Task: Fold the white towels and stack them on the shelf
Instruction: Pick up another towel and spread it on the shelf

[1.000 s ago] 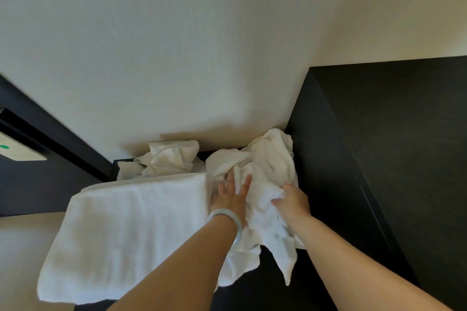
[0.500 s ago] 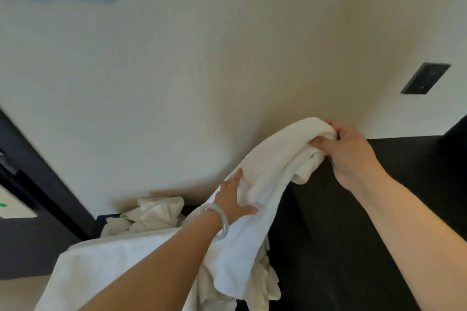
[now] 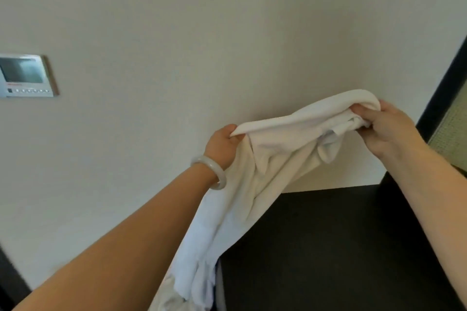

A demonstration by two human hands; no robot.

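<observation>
1. Holds 1 white towel [image 3: 278,164] up in front of the pale wall [image 3: 202,20], raised above the black shelf unit [image 3: 341,247].
2. Pinches the towel's upper edge at its left end with the left hand [image 3: 223,142], fingers curled round the cloth; wears a pale bangle [image 3: 211,171] on that wrist.
3. Grips the bunched right end with the right hand [image 3: 389,129], fingers curled in, a little higher than the left.
4. Stretches the top edge between the 2 hands as a slack, rolled-over line, well apart from the wall panel [image 3: 25,76] with its small screen at far left.
5. Lets the rest hang down and leftward in loose folds, past the left forearm and out of the bottom of the view; hides the lower hem there.
6. Shows the shelf unit's flat dark top below right, back edge against the wall, left edge just beside the hanging cloth.
7. Puts the right hand near a dark upright frame [image 3: 444,88] at the right border, with open wall above and to the left of both hands.
</observation>
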